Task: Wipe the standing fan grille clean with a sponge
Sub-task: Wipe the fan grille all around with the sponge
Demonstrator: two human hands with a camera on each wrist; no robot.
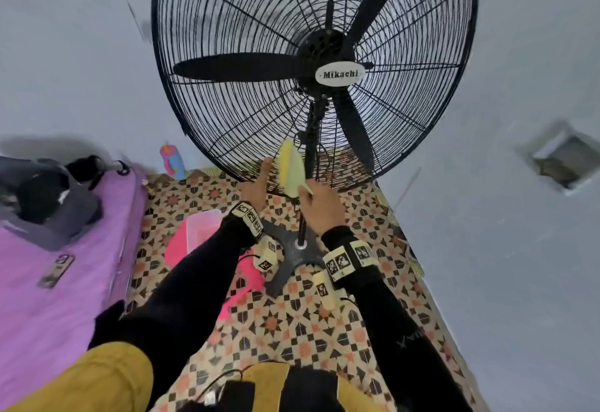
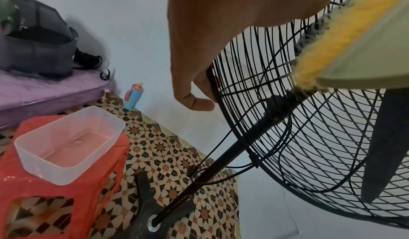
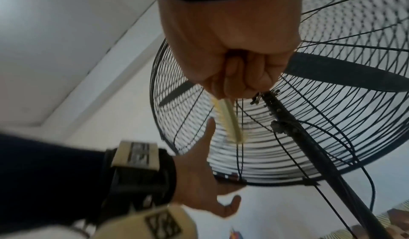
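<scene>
Right hand (image 1: pixel 319 205) fingers (image 3: pixel 234 83) clenched round the near end of the sponge (image 1: pixel 292 168), thin yellow-and-pale pad, held edge-on so its yellow face lies against the wires at the bottom edge of the fan grille (image 1: pixel 227 54), just beside the pole (image 1: pixel 310 151). Left hand (image 1: pixel 256 186) grips the grille's lower rim, fingers (image 2: pixel 194 99) curled over the rim wire, thumb up along the front. Likely bracing, so the cage doesn't swing or turn under the wiping pressure. Sponge looks floppy; holding it by one end gives reach across the wires but little firmness at the tip. Whether the grille is already clean higher up, cannot tell.

Fan stands on a patterned floor (image 1: pixel 292 330) near the wall, blades still. A clear tub (image 2: pixel 66 143) with some water sits on an orange stool (image 2: pixel 33 190) at the person's left, probably for rinsing the sponge. Purple mattress (image 1: pixel 48 298) with a grey bag (image 2: pixel 37 50) along the left edge of the floor.
</scene>
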